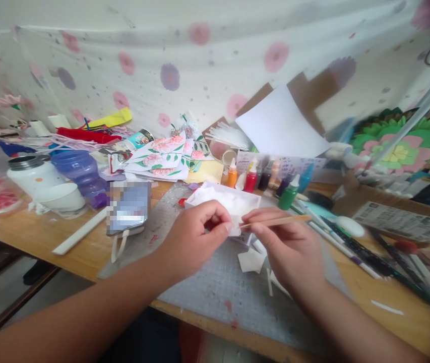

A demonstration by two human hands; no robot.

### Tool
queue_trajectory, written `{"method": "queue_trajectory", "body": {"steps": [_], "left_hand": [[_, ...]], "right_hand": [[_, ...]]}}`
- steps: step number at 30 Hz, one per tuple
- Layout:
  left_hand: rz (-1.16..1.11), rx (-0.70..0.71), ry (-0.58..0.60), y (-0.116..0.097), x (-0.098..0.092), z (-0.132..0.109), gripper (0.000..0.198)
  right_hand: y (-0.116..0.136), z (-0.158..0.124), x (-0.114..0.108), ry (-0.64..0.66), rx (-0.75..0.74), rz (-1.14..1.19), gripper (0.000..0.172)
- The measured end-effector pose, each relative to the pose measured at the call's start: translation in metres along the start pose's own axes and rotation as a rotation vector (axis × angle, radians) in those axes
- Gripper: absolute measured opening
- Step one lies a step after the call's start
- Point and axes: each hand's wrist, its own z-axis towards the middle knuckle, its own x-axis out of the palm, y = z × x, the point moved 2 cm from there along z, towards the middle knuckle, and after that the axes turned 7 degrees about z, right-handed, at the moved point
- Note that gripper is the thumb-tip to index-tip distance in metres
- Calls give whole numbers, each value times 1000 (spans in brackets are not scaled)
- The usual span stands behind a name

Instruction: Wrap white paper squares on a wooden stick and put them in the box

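My left hand [203, 232] pinches a small white piece [235, 226] between thumb and index finger, over the grey mat. My right hand [288, 242] holds a thin wooden stick [279, 221], whose left end touches or nearly touches the white piece. Just behind both hands sits a white box [222, 196] with fluffy white material in it. Below the right hand, a cut white paper piece [251, 260] and some thin white strips [269, 282] lie on the mat [207, 297].
Small paint bottles [251, 176] stand behind the box. To the left are a phone [128, 207], a white cup [60, 199] and a purple container [80, 174]. Brushes and pens [354, 252] lie right, near a cardboard box [400, 217]. Flower-printed papers [158, 159] lie at the back.
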Motion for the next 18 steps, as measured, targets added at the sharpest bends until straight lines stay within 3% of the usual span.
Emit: {"method": "queue_trajectory", "body": {"steps": [4, 18], "left_hand": [[-86, -49, 86, -2, 2, -1, 8], [-85, -82, 110, 0, 1, -3, 8]], "right_hand": [[3, -2, 2, 20, -12, 33, 24], [3, -3, 1, 28, 19, 76, 25]]}}
